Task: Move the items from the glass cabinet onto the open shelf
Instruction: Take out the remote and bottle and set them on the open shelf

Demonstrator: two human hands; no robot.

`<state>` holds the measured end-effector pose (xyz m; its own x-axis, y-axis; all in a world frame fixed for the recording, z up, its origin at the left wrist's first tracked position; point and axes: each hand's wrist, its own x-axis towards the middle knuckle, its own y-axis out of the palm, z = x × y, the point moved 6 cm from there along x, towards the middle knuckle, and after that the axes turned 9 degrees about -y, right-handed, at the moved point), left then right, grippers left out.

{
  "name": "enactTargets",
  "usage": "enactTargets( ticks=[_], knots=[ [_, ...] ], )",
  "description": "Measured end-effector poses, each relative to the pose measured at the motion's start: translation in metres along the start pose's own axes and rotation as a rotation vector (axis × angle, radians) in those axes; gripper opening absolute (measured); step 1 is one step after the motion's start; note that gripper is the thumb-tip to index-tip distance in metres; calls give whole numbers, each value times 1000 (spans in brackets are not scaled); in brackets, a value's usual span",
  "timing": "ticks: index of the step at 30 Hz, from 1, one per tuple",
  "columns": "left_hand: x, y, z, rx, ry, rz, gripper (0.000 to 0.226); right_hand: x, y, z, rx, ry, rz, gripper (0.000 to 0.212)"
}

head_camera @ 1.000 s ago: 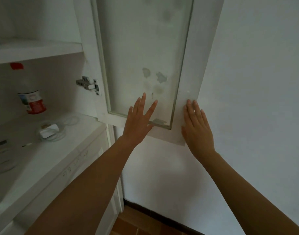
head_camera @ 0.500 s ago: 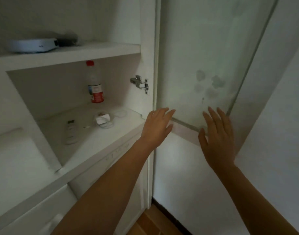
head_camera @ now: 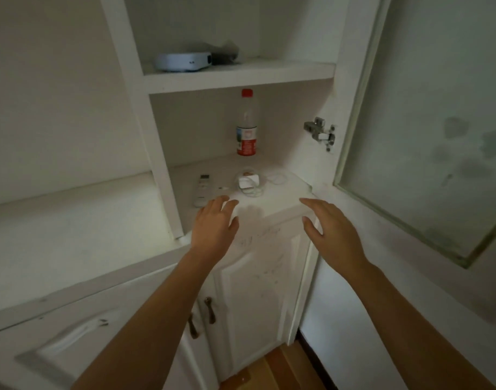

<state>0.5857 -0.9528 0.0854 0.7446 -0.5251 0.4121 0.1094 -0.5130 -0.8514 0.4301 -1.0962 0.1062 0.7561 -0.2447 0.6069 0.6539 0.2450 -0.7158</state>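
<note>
The glass cabinet stands open, its glass door [head_camera: 426,130] swung out to the right. On its lower board stand a clear bottle [head_camera: 247,128] with a red cap and red label, a white charger with a coiled cable [head_camera: 249,182] and a white remote control [head_camera: 202,190]. A flat white round device [head_camera: 182,61] lies on the upper board. My left hand [head_camera: 214,225] hovers at the board's front edge, just in front of the remote, fingers apart and empty. My right hand [head_camera: 332,230] is level with it to the right, also empty.
The open shelf [head_camera: 72,220] stretches to the left of the cabinet's white divider [head_camera: 154,153]. A metal hinge [head_camera: 321,133] juts from the right cabinet wall. Below are white cupboard doors with dark handles [head_camera: 208,309]. Wooden floor [head_camera: 272,370] shows at the bottom.
Both hands have left the glass door and moved left and down to the front edge of the lower board. The view has swung left, bringing the cabinet's inside to the middle.
</note>
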Motion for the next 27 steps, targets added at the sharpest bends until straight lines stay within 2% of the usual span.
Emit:
enactTargets(
  ticks=[5, 14, 18, 23, 27],
  knots=[
    [-11, -4, 26, 53, -99, 6, 37, 11, 30, -2, 73, -16, 104, 36],
    [15, 4, 38, 58, -200, 37, 41, 29, 53, -21, 161, 27, 99, 36],
    [46, 19, 46, 54, -310, 81, 48, 45, 60, -30, 166, 51, 73, 36],
    [81, 47, 67, 56, -506, 235, 61, 66, 66, -47, 147, 102, 73, 36],
    [101, 60, 77, 97, -599, 256, 57, 81, 72, -64, 123, 136, 65, 37]
  ],
)
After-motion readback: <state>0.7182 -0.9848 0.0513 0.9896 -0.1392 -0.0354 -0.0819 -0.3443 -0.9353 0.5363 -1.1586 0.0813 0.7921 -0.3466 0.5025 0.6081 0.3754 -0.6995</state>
